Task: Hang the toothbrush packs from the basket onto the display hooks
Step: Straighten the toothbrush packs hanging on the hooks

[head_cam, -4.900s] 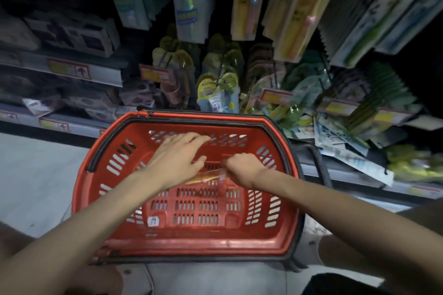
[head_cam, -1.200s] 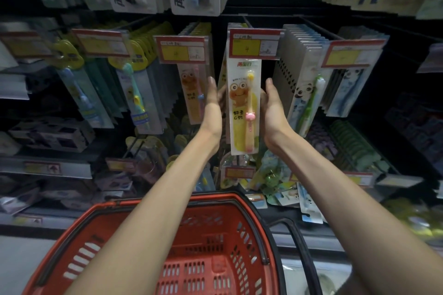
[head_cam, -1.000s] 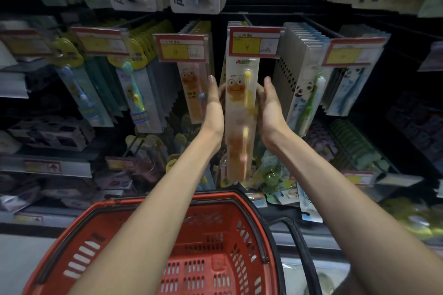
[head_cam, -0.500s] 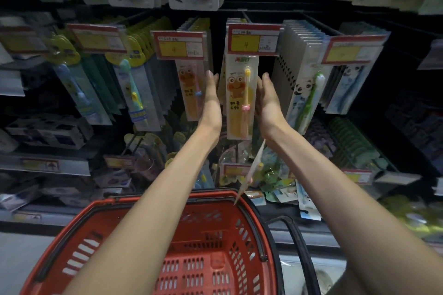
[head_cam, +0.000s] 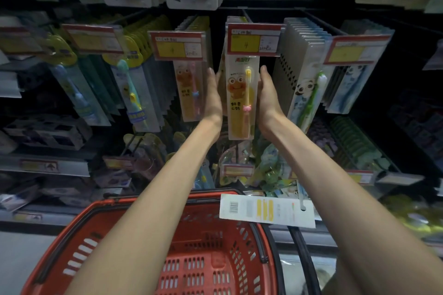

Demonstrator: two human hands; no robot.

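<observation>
Hanging under the price tag [head_cam: 254,39], the frog toothbrush pack [head_cam: 242,100] is flanked by the left hand [head_cam: 212,96] and right hand [head_cam: 267,97], fingers straight, palms pressed on its edges. Another pack [head_cam: 267,209] is seen face-down by the basket [head_cam: 211,196] rim; it is judged unhung.

The red-and-yellow price tag [head_cam: 254,39] hides the top of the yellow frog-printed toothbrush pack [head_cam: 242,98]; its small print is unreadable; the red plastic basket [head_cam: 79,223] runs off the bottom edge; the right forearm [head_cam: 347,199] covers one end of the white barcoded card pack [head_cam: 263,208]
</observation>
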